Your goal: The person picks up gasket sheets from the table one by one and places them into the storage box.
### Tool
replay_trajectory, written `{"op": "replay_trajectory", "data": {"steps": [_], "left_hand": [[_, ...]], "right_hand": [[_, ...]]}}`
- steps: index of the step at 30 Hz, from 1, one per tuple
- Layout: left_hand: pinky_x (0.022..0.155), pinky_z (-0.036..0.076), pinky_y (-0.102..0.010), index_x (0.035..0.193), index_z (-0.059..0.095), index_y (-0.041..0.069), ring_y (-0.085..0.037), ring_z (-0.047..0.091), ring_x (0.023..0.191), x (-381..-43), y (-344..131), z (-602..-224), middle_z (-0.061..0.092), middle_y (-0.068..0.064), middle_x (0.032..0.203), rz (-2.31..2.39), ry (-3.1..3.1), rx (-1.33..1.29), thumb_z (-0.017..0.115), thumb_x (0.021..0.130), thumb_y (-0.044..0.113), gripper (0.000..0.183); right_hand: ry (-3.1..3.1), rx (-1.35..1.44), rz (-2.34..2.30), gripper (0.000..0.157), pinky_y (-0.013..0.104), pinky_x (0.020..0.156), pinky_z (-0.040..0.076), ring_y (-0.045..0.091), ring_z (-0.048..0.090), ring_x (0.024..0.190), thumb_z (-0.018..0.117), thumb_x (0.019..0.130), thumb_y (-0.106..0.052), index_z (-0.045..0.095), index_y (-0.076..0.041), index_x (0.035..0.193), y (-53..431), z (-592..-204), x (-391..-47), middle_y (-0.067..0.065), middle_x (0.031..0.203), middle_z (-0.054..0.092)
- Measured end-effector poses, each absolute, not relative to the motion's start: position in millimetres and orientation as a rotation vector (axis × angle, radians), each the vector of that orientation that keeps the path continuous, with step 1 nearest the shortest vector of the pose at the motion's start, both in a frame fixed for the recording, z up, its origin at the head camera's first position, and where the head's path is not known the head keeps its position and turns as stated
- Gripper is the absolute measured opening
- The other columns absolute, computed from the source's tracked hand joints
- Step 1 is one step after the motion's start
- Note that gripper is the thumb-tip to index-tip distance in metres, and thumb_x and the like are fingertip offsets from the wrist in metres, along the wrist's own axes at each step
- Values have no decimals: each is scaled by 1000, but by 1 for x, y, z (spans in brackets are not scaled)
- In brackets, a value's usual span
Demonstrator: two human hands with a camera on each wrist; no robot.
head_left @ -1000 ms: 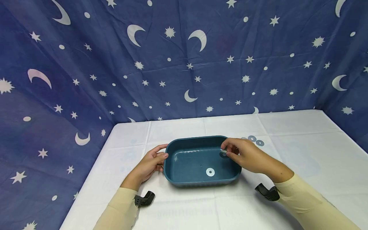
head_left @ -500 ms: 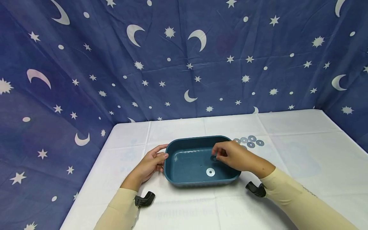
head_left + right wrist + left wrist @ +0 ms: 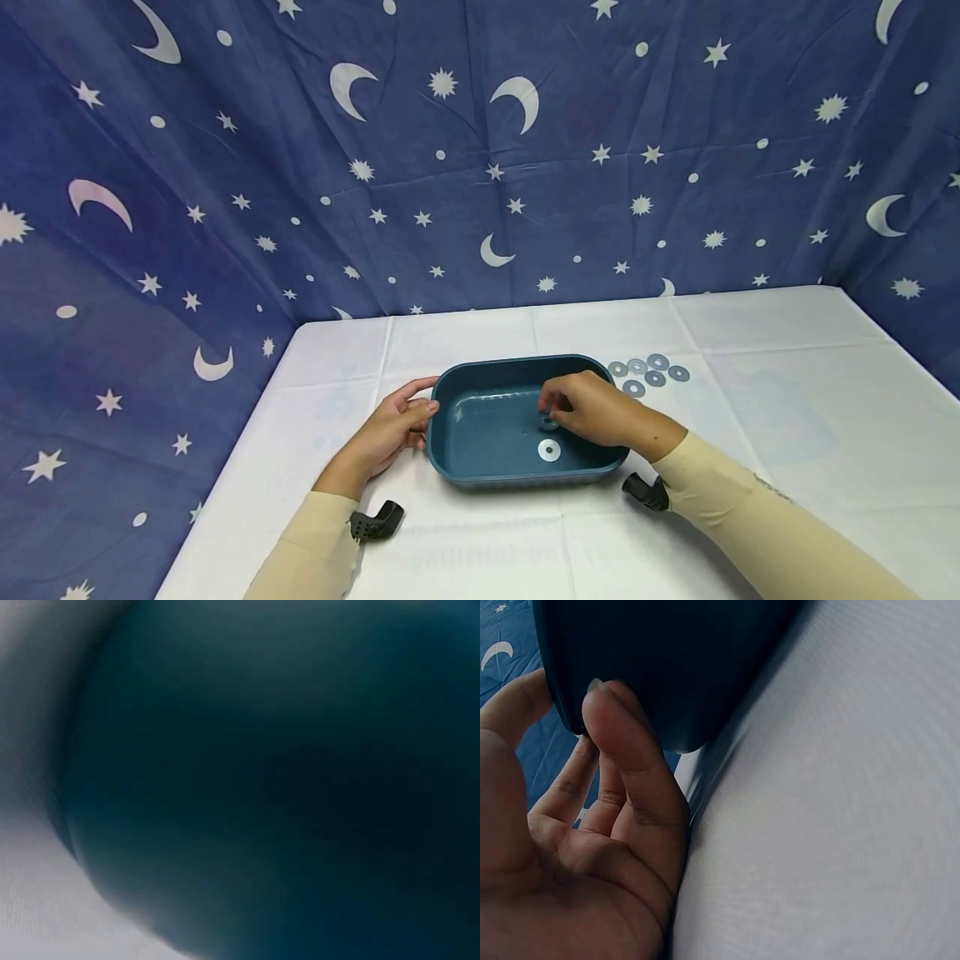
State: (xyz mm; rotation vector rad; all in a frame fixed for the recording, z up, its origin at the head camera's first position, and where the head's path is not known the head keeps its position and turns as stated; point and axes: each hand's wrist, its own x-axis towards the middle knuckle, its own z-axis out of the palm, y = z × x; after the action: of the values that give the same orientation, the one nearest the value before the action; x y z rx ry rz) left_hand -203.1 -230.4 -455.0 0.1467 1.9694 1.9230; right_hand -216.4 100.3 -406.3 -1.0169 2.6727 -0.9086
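A dark teal plastic tub [image 3: 480, 479] stands on the white cloth. At its left end my left hand [image 3: 382, 433] holds it, fingers and thumb curved about the wall; the left wrist view shows these fingers [image 3: 622, 742] against the tub [image 3: 667, 682]. Inside the tub's right half, my right hand [image 3: 588, 408] pinches a flat metal washer [image 3: 548, 422], partly hidden by the fingertips. Just nearer to me lies another washer [image 3: 549, 451] on the tub floor. Only the blurred tub [image 3: 225, 787] fills most of the right wrist view; hand and washer are not visible there.
Several loose washers [image 3: 655, 379] lie on the white cloth [image 3: 787, 467], just right of the tub's far right corner. A blue curtain [image 3: 420, 167] with moons and stars hangs behind and along the left side.
My right hand has moved left and lower inside the tub with the washer, uncovering more loose washers beyond it. My left hand and the tub have stayed in place.
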Motion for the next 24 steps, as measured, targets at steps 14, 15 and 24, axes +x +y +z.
{"op": "replay_trajectory", "data": {"steps": [14,15,24], "left_hand": [[54,51,-19,151,39,15,-5,60,65,-202,-231,-456,66,4,95,1929,1966,165,61,100,22,57],[54,51,-19,152,39,15,-5,61,65,-202,-231,-455,66,4,95,1929,1966,167,61,100,22,57],[54,51,-19,151,39,14,-5,60,65,-203,-231,-456,67,3,96,1945,1956,163,62,99,21,57]], "right_hand": [[2764,-862,-762,10,23,60,45,6,53,64,69,90,-3,70,-12,95,89,-416,-220,-7,74,64],[2773,-852,-746,10,23,59,45,6,53,63,69,90,-4,70,-12,95,88,-417,-220,-7,73,63],[2841,-815,-642,5,24,54,40,8,50,58,72,89,-9,70,-12,93,84,-419,-218,-7,66,55]]}}
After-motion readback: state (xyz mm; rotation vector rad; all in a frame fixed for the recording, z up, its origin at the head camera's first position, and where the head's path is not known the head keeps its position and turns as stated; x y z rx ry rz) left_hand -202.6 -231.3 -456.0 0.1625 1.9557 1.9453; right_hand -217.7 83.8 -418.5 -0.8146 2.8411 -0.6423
